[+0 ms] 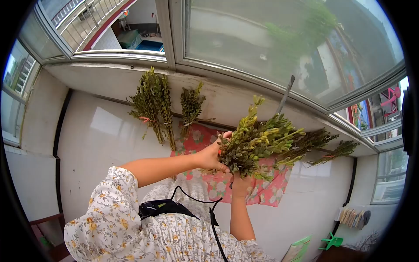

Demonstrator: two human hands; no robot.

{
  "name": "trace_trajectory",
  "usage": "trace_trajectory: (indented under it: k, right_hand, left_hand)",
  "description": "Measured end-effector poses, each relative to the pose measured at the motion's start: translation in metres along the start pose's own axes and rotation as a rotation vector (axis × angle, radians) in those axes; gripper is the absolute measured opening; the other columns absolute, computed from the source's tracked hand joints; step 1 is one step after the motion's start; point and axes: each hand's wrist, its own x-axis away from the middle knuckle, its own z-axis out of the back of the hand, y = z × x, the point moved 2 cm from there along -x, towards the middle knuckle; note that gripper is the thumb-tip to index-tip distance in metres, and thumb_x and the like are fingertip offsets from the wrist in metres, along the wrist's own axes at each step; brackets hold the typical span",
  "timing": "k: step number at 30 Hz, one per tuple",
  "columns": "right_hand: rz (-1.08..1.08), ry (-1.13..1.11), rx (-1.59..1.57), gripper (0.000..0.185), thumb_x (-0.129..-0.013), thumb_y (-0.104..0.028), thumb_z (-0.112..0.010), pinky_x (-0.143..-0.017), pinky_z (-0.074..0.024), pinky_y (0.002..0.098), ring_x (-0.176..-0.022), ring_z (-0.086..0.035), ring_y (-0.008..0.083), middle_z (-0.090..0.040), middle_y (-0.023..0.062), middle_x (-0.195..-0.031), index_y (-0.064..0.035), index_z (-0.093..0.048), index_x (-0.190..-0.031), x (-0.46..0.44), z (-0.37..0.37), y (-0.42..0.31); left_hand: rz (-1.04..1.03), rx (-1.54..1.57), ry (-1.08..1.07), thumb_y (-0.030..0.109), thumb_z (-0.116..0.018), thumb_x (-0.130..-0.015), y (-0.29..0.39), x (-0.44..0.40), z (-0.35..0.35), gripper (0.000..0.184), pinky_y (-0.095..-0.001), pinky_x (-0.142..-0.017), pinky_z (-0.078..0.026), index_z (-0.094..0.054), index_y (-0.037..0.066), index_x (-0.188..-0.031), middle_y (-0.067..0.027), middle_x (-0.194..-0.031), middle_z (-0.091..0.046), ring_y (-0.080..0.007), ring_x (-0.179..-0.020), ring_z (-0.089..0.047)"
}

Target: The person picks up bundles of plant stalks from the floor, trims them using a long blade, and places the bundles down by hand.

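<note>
A large bunch of dried leafy stems [262, 142], yellow-green and brown, is held up in front of me, its leafy tops pointing away toward the window. My right hand [241, 185] is closed around the base of the stems. Against the left side of the bunch, my left hand [212, 156] curves around the leaves with thumb and fingers apart; some fingertips are hidden in the foliage. Below lies a red floral cloth [218, 187] on the pale tiled floor, partly covered by the bunch.
More dried bunches lean along the low wall: a tied one [152, 102], a smaller one [191, 105], and others [336, 150] on the right. A grey strip [286, 94] stands by the window frame [174, 35]. A green stool [332, 241] is at lower right.
</note>
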Motion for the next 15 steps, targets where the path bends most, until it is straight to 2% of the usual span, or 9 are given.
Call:
trace_trajectory:
  k: [1,2,4,5,7,8,9,10,15]
  right_hand:
    - [0.097,-0.018,0.088,0.012,-0.081,-0.007,-0.06,-0.04,-0.0366,0.0273,-0.043,-0.046,0.0117,-0.053,0.0064,-0.061,-0.0017,-0.054,-0.09,-0.007,0.004,0.034]
    - [0.056,-0.072,0.224,0.016,-0.079,-0.007,-0.062,-0.045,-0.04,0.0286,-0.049,-0.05,0.0139,-0.056,0.0075,-0.066,-0.0013,-0.055,-0.092,-0.003,-0.005,0.035]
    - [0.144,-0.136,0.498,0.029,-0.074,-0.009,-0.066,-0.068,-0.0466,0.0323,-0.073,-0.06,0.0218,-0.063,0.0106,-0.089,0.001,-0.057,-0.101,0.007,-0.032,0.009]
    - [0.141,-0.142,0.505,0.029,-0.074,-0.009,-0.066,-0.068,-0.0466,0.0323,-0.073,-0.06,0.0218,-0.063,0.0106,-0.089,0.001,-0.057,-0.101,0.006,-0.035,0.018]
    - [0.14,-0.204,0.329,0.041,-0.073,-0.009,-0.068,-0.09,-0.039,0.0374,-0.103,-0.054,0.0244,-0.058,0.0109,-0.109,0.0027,-0.053,-0.11,0.008,-0.039,0.044]
    - [0.132,-0.214,0.338,0.041,-0.073,-0.009,-0.068,-0.09,-0.039,0.0374,-0.103,-0.054,0.0244,-0.058,0.0109,-0.109,0.0027,-0.053,-0.11,0.009,-0.04,0.055]
    - [0.307,-0.241,0.552,0.045,-0.071,-0.008,-0.07,-0.088,-0.0406,0.0362,-0.101,-0.054,0.0241,-0.058,0.0113,-0.106,0.0027,-0.052,-0.11,0.012,-0.046,0.056]
    - [0.485,-0.267,0.763,0.048,-0.069,-0.008,-0.072,-0.086,-0.0422,0.0351,-0.099,-0.055,0.0237,-0.059,0.0118,-0.104,0.0028,-0.051,-0.111,0.015,-0.052,0.057]
    - [0.174,-0.264,0.45,0.054,-0.067,-0.009,-0.073,-0.08,-0.0447,0.0317,-0.093,-0.056,0.0264,-0.055,0.0182,-0.107,0.0021,-0.05,-0.114,0.02,-0.066,0.067]
  left_hand:
    - [0.061,0.147,0.05,0.031,-0.083,-0.059,-0.017,0.008,0.005,0.112,-0.0392,-0.104,-0.027,-0.009,0.006,-0.139,-0.018,-0.14,-0.02,-0.0314,-0.13,-0.025]
    - [0.004,-0.269,-0.028,0.032,-0.084,-0.057,-0.038,0.016,0.008,0.11,-0.0396,-0.104,-0.027,-0.015,0.003,-0.137,-0.0195,-0.139,-0.021,-0.033,-0.129,-0.025]
    - [0.038,-0.204,0.036,0.026,-0.085,-0.054,-0.049,0.033,0.012,0.113,-0.0387,-0.105,-0.025,-0.012,0.003,-0.138,-0.0183,-0.138,-0.022,-0.0316,-0.13,-0.022]
    - [0.06,-0.144,0.089,0.02,-0.085,-0.052,-0.055,0.039,0.015,0.116,-0.0378,-0.105,-0.022,-0.009,0.004,-0.138,-0.0171,-0.137,-0.023,-0.0302,-0.131,-0.02]
    - [-0.036,-0.233,0.109,0.017,-0.084,-0.054,-0.058,0.048,0.02,0.113,-0.0369,-0.104,-0.025,-0.009,0.005,-0.138,-0.0169,-0.136,-0.026,-0.0302,-0.129,-0.024]
    - [0.012,-0.053,0.129,0.014,-0.082,-0.055,-0.065,0.055,0.019,0.111,-0.0364,-0.103,-0.026,-0.01,0.004,-0.138,-0.0165,-0.135,-0.027,-0.0302,-0.127,-0.027]
    - [0.058,0.127,0.149,0.012,-0.08,-0.056,-0.071,0.06,0.018,0.108,-0.0358,-0.103,-0.027,-0.011,0.004,-0.138,-0.016,-0.135,-0.028,-0.0301,-0.125,-0.03]
    - [-0.001,0.166,0.249,0.009,-0.078,-0.057,-0.073,0.06,0.02,0.094,-0.0353,-0.099,-0.032,-0.024,0.005,-0.134,-0.0145,-0.128,-0.036,-0.0296,-0.118,-0.038]
    - [0.066,-0.076,0.269,0.014,-0.079,-0.058,-0.106,0.083,0.043,0.071,-0.0369,-0.09,-0.038,-0.044,0.006,-0.119,-0.0125,-0.111,-0.046,-0.0268,-0.103,-0.045]
